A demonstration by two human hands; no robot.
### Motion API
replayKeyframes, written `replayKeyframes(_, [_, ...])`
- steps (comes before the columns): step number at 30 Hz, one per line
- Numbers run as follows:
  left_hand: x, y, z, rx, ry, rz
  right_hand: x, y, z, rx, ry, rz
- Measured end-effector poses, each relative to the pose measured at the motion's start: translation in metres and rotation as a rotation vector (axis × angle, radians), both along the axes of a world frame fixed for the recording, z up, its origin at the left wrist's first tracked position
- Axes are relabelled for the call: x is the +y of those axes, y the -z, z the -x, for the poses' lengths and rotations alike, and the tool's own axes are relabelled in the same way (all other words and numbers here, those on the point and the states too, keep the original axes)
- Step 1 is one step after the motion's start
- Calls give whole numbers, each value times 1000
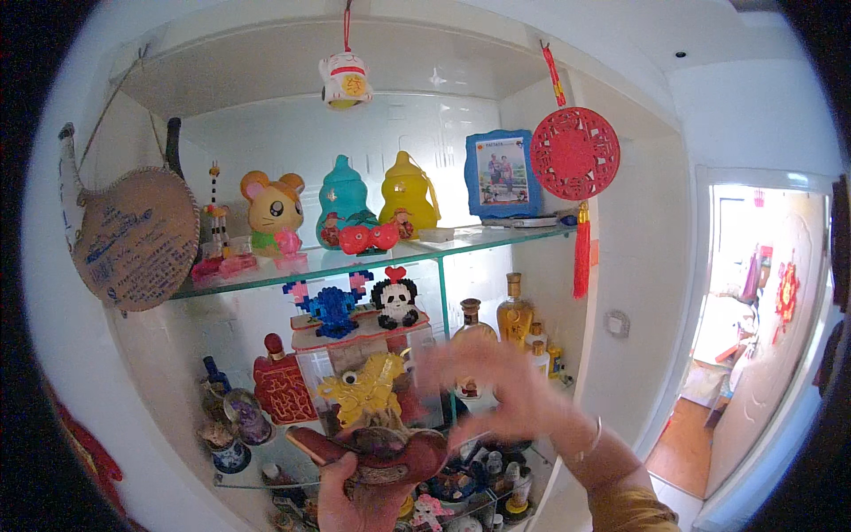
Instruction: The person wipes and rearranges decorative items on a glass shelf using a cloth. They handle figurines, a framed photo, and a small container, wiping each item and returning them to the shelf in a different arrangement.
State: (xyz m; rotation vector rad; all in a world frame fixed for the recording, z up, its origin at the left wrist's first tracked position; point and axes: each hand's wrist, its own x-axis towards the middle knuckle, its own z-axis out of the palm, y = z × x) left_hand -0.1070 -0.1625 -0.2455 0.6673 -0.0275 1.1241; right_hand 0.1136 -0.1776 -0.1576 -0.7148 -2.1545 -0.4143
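Observation:
My left hand (362, 502) grips a reddish-brown carved base (399, 459) from below, its thumb laid along the near side. Above the base rises a golden dragon-like figure (365, 386) with a round eye; whether the two are joined I cannot tell. My right hand (512, 392) is blurred by motion, thumb and fingers apart with nothing between them. It hovers to the right of the golden figure, in front of several liquor bottles (515, 312). Behind the figure stands a clear display box (319, 376), with a blue brick-built figure (329, 309) and a panda (395, 302) on top.
Glass shelves (372, 266) with thin front edges cross the cabinet. The upper one carries a hamster figure (276, 213), two gourd ornaments (342, 193) and a blue photo frame (472, 179). A lucky cat (346, 80), a red medallion (575, 153) and a round plaque (133, 239) hang in front.

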Motion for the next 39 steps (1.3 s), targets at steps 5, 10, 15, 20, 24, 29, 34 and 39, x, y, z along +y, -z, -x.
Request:
replayKeyframes(5, [4,3,7,-14,98,120,83,-81,-84,249,677,-374])
replayKeyframes(10, [-1,0,8,17,63,134,115,-125,-139,145,1251,70])
replayKeyframes(15, [-5,-8,6,-9,119,156,124,-132,-154,109,1417,319])
replayKeyframes(20, [-7,-11,1,-15,128,149,127,-129,-151,115,1430,198])
replayKeyframes(24, [-13,-17,-6,5,98,124,123,-131,-140,121,1356,204])
replayKeyframes(29, [-11,-16,-10,30,111,86,140,-127,-151,168,1328,143])
replayKeyframes(34, [-8,-13,-12,5,111,125,137,-124,-153,164,1147,96])
replayKeyframes(39, [-6,-12,-15,32,59,142,132,-124,-150,155,1100,114])
